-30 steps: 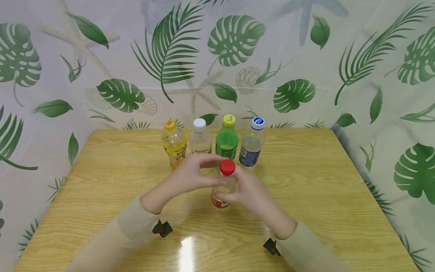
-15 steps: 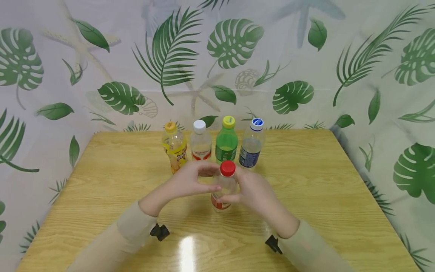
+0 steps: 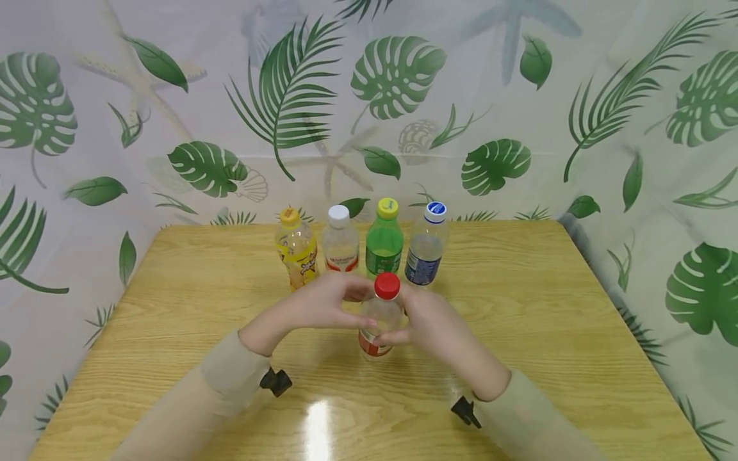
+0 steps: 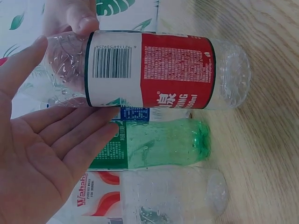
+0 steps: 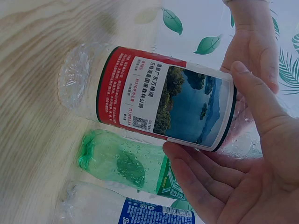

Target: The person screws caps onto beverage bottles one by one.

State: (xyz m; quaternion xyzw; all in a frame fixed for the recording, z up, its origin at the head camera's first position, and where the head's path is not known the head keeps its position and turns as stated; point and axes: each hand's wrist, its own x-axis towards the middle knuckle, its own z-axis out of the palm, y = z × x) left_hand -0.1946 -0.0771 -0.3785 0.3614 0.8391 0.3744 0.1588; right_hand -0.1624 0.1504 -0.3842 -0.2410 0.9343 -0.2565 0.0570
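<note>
A clear plastic bottle (image 3: pixel 382 315) with a red cap (image 3: pixel 387 285) and a red and white label (image 4: pixel 177 72) stands upright on the wooden table, between both hands. My right hand (image 3: pixel 432 326) holds it, thumb on the near side and fingers reaching behind; in the right wrist view its thumb (image 5: pixel 254 88) lies at the label's upper edge and its fingertips meet the label. My left hand (image 3: pixel 323 304) is beside the bottle's other side, its fingers (image 4: pixel 86 135) fairly straight and its thumb near the bottle's shoulder. Whether those fingers touch the bottle, I cannot tell.
Behind the hands stand a yellow-labelled bottle (image 3: pixel 298 253), a white-capped bottle (image 3: pixel 340 246), a green bottle (image 3: pixel 384 246) and a blue-labelled bottle (image 3: pixel 425 259), in a row. A leaf-patterned cloth (image 3: pixel 426 173) hangs behind the wooden table (image 3: pixel 536 320).
My left hand has shifted slightly down, showing more of the white-capped bottle's label. The red-capped bottle has stayed nearly in place, and the head view has tilted a little.
</note>
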